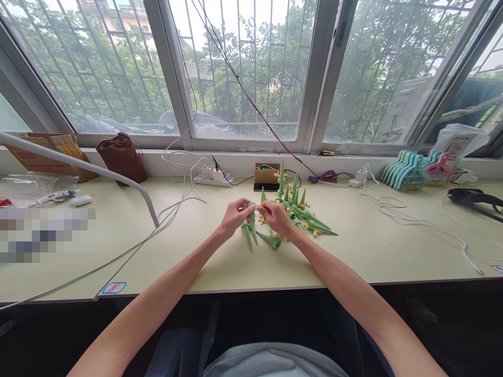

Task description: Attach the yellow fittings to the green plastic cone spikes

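My left hand [234, 215] is closed on a green plastic watering spike [253, 228], its tip pointing down. My right hand [277, 218] pinches at a small yellow valve [258, 208] by the spike's top, mostly covered by the fingers. Both hands meet just above the table. Another green spike [247, 238] lies below my left hand, and a loose spike [271, 240] with its open end to the right is below my right hand. Behind and to the right is a pile of green spikes [310, 214], some standing upright, with small yellow valves [315, 233] among them.
A small cardboard box [271, 170] and a black phone [266, 187] are behind the pile. White cables [173, 209] cross the table's left side. A power strip [212, 180], a brown pouch [121, 157], teal hangers [404, 170] and black headphones [477, 199] line the back.
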The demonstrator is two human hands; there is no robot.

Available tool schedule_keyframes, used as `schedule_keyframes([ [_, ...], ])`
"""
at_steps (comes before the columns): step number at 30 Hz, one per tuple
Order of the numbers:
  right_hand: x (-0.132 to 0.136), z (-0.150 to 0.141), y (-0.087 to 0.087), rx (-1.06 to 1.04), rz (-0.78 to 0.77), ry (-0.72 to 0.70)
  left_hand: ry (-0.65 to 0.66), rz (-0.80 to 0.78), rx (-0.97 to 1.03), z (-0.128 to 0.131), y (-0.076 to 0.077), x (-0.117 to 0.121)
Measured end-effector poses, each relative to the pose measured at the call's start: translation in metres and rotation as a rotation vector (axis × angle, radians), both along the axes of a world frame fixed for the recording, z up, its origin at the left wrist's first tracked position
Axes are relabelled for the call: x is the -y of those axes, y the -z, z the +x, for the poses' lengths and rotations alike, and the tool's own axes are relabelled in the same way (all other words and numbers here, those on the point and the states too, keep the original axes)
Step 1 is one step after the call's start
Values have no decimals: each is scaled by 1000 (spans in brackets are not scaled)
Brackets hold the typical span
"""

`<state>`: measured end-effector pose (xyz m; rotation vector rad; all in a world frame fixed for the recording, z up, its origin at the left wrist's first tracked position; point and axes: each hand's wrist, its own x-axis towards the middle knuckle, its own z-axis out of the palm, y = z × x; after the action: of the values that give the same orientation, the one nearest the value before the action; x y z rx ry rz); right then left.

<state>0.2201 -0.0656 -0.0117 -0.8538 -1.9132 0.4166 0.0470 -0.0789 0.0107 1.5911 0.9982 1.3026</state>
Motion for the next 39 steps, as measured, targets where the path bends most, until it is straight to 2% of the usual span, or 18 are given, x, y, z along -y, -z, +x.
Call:
schedule_keyframes([
  [22,3,0,-1,96,1,25,-31,70,-99,3,-5,6],
  [33,4,-1,-2,63,-6,6,-37,164,-176,2,-1,5],
  [39,0,-1,1,49,8,47,-61,217,-153,3,0,4],
])
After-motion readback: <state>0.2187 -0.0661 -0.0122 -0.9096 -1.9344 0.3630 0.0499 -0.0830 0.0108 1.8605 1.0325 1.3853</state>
